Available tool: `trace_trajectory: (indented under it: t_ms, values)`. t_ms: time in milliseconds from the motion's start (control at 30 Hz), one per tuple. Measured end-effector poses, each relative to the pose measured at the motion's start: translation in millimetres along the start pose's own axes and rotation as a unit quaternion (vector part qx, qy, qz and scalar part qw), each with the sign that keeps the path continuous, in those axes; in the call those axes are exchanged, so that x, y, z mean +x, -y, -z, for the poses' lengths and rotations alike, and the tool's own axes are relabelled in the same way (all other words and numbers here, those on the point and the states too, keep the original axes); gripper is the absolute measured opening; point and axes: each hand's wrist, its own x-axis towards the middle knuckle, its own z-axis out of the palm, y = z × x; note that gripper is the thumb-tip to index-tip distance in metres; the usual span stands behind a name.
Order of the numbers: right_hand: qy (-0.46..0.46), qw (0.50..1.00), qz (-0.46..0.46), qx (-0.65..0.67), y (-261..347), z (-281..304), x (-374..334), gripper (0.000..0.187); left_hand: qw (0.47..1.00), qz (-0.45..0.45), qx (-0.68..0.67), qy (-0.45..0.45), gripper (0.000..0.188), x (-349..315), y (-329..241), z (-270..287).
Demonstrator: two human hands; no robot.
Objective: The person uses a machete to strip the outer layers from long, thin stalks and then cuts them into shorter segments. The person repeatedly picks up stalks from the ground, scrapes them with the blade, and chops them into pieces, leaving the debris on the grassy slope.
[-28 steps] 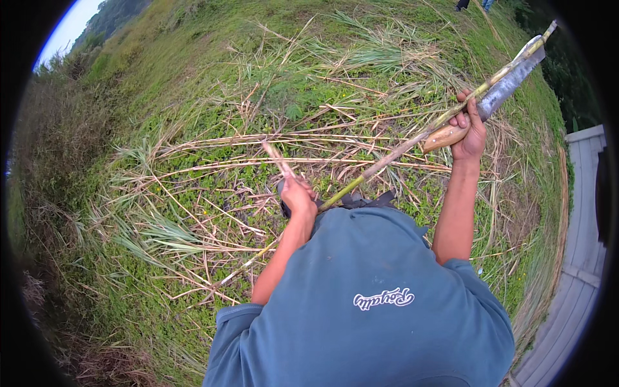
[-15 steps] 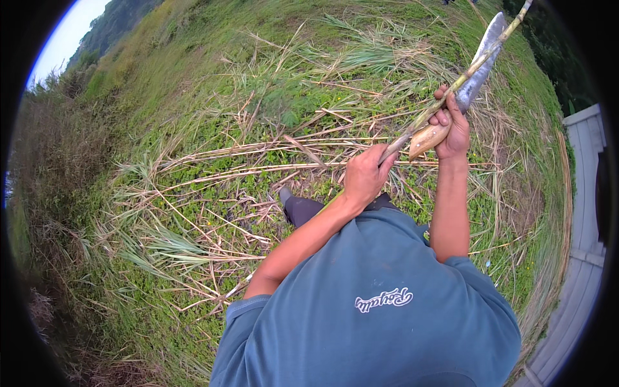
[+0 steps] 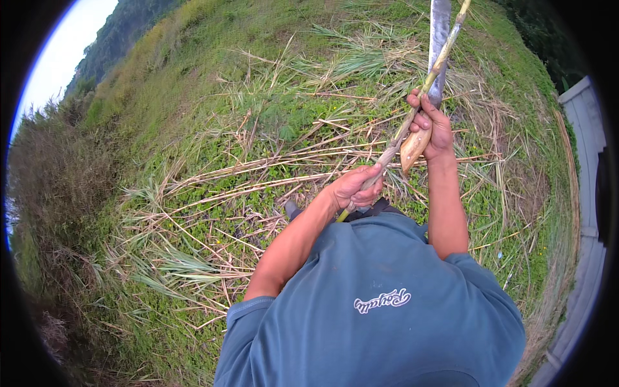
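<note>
A long, jointed cane stalk (image 3: 402, 132) slants across the front of my body, its far end up at the top right. My left hand (image 3: 356, 186) is closed around its lower part, and a greenish end sticks out below the fist. Higher up, my right hand (image 3: 436, 127) grips a machete (image 3: 414, 149) by its wooden handle. Thumb and fingers of that same hand also wrap the stalk, so it lies against the machete. The grey metal blade points up and away, partly behind the stalk.
Cut cane stalks (image 3: 258, 169) lie in a loose row on the weedy ground ahead. Long green leaves (image 3: 184, 266) are heaped at the left, with more cut leaves (image 3: 367, 58) farther off. Brushy growth (image 3: 58, 187) borders the left, and a grey panelled structure (image 3: 585, 129) stands at the right.
My left hand has slid down the stalk toward my waist, and the stalk's lower end now shows below it. The right hand, machete and stalk have shifted left, with the blade more upright.
</note>
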Motion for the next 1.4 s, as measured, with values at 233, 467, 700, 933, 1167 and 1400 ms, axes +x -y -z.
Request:
trace_trajectory:
  t_ms: [233,467,700,933,1167,1400]
  values:
    - [-0.108,0.992,0.032,-0.061,-4.2,-4.1,-0.7,0.031,0.502,-0.37,0.626,-0.468,0.018,35.1,2.5,-61.4]
    - [-0.112,0.993,0.021,-0.013,-5.4,12.9,-7.8,0.03,0.846,-0.239,0.312,-0.361,0.036,23.3,7.3,-21.9]
    - [-0.138,0.989,0.012,-0.061,1.2,16.9,-9.6,0.026,0.777,-0.245,-0.021,-0.579,0.04,23.7,10.4,24.5]
    - [-0.129,0.991,0.025,-0.009,-2.8,22.6,-9.2,0.024,0.573,-0.199,0.488,-0.628,0.059,-58.7,43.7,83.9]
    - [-0.106,0.994,0.024,0.01,-13.2,15.6,7.7,0.025,0.711,-0.243,0.451,-0.481,0.034,-36.0,58.4,1.7]
    - [-0.105,0.994,0.042,0.003,2.2,14.1,-1.3,0.023,0.719,-0.262,0.069,-0.641,0.04,-54.4,56.6,47.7]
